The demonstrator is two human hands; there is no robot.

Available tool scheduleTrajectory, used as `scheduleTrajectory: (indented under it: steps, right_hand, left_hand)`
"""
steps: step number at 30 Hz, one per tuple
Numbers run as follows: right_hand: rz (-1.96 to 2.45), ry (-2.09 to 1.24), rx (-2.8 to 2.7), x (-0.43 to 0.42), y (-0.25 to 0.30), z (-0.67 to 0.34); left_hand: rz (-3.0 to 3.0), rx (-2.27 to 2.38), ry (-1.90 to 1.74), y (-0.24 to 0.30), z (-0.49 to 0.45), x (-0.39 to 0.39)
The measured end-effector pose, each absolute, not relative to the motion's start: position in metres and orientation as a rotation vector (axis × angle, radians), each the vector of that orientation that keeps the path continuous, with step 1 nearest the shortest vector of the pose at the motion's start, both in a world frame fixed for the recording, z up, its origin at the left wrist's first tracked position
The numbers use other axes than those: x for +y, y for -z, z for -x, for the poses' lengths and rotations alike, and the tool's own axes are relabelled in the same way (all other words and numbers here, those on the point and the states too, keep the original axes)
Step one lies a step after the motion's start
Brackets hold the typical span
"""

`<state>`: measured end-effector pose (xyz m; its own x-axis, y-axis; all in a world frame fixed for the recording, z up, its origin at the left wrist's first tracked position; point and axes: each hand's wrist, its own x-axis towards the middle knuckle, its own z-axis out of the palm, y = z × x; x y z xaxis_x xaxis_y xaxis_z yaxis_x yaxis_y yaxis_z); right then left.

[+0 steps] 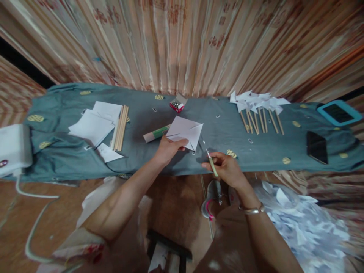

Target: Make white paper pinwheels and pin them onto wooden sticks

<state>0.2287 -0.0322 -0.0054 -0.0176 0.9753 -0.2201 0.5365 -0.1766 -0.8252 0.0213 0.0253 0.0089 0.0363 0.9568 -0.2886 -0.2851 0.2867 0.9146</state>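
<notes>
My left hand point(170, 149) pinches the near edge of a white folded paper square point(185, 131), holding it just above the grey-green cloth point(142, 151) on the table. My right hand point(224, 167) is closed on a thin pale-handled blade tool point(209, 158), its metal tip pointing up toward the paper's right corner. A glue stick point(156, 134) lies just left of the paper.
A stack of white sheets point(93, 123) and wooden sticks point(121, 127) lie at the left. Finished paper pinwheels on sticks point(260, 108) sit at the right, with a dark phone point(317, 147), a blue-framed tablet point(338, 112) and a small red box point(178, 104). Paper scraps point(307, 223) cover the floor.
</notes>
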Motion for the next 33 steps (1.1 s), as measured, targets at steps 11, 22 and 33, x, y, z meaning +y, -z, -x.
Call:
scheduleTrajectory:
  steps: [11,22,33]
  right_hand:
    - [2.399,-0.218,-1.877,-0.009,-0.018,-0.238]
    - [2.475,-0.032,-1.899,0.006,-0.012,-0.233]
    - [2.182,0.217,-1.916,0.003,0.005,-0.24]
  left_hand:
    - [-1.003,1.128,-0.889,0.016,-0.031,0.026]
    - [-1.486,1.298,-0.77,0.027,-0.006,0.035]
    - [-2.547,1.269,-0.599,0.017,-0.003,0.017]
